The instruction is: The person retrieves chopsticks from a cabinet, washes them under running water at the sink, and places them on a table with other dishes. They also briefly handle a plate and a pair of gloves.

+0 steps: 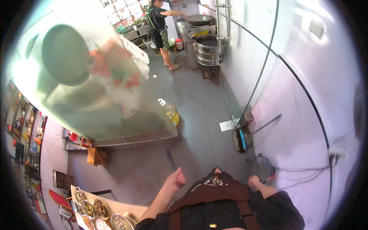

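Observation:
My left hand (176, 180) is curled into a fist in front of the brown apron (212, 191), left of my body. From it a slim dark tool (170, 157), blurred, points up and away over the floor; its kind cannot be told. My right hand (254, 182) hangs at the right of the apron with its fingers bent in. Nothing shows in it, though the inside of the hand is hidden. Behind it, lower down near the wall, is a round dark appliance (261, 166) with cables.
A table (123, 206) with several bowls of food stands lower left. A frosted glass partition (123, 115) rises ahead, an oil bottle (172, 112) beside its end. A dustpan (239, 141) lies right, by a glass panel. A person (156, 20) stands at a wok (200, 19) farther off.

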A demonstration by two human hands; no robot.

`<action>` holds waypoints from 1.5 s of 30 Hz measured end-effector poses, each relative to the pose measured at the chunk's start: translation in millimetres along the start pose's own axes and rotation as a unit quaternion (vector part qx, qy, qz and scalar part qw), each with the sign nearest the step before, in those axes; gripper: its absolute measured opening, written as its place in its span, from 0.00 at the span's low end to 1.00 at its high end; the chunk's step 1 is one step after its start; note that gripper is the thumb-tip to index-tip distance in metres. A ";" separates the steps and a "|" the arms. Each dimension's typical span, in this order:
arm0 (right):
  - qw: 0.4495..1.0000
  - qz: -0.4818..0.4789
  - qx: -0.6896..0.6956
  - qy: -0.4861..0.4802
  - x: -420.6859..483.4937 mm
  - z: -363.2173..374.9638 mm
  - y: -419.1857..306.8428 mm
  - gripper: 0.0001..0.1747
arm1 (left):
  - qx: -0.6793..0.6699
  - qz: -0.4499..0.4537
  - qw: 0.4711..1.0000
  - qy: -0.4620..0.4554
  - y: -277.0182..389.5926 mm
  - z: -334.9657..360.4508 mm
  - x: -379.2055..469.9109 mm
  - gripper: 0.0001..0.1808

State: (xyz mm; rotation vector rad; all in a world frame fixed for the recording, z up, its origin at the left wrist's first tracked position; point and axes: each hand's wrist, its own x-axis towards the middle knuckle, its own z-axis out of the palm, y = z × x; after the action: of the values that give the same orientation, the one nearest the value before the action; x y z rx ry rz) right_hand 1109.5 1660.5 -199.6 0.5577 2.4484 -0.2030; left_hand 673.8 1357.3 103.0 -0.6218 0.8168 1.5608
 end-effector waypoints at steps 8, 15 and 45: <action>0.736 0.089 0.639 0.207 359.3 -347.7 84.9 0.10 | -0.012 0.023 0.999 0.030 135.8 71.6 117.0 0.15; 0.871 0.072 0.477 0.086 494.2 -466.9 96.9 0.14 | 0.086 0.067 0.994 0.007 322.5 209.9 256.8 0.16; 0.860 -0.077 0.496 -0.090 1287.0 -1009.5 -21.2 0.17 | -0.171 0.300 0.935 0.077 971.8 410.5 544.2 0.18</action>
State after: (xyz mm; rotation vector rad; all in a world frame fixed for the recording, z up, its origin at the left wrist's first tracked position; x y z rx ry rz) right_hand -370.5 2356.4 -161.6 0.6980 2.0471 -1.5553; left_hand -342.9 1969.6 79.8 -0.7998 0.9111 2.2681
